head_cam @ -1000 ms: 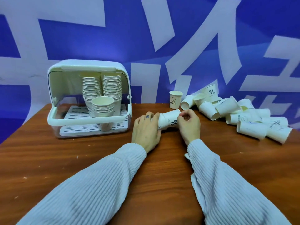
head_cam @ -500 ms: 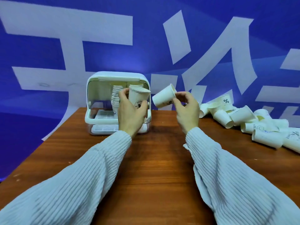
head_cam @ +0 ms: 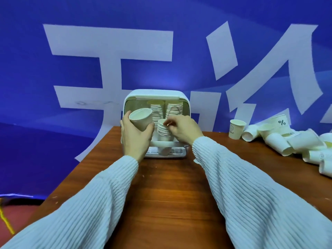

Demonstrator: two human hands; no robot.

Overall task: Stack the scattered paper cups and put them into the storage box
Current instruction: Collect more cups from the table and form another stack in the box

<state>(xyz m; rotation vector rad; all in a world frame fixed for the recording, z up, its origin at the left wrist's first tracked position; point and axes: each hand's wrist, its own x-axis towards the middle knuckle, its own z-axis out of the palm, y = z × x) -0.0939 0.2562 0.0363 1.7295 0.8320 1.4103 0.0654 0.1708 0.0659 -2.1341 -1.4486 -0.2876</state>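
Observation:
The white storage box stands open at the table's far edge, with two tall stacks of paper cups at its back. My left hand grips a single white paper cup, tilted with its mouth up, in front of the box's left side. My right hand reaches into the box and its fingertips pinch the rim of a short cup stack standing at the front. A heap of scattered cups lies on the table's right side.
One cup stands upright to the left of the heap. The wooden table ends at a left edge close to my left sleeve. A blue banner with large white characters hangs behind.
Both hands have moved from mid-air toward the box. The cup my right hand held now sits on the short stack in the box. The camera has turned left.

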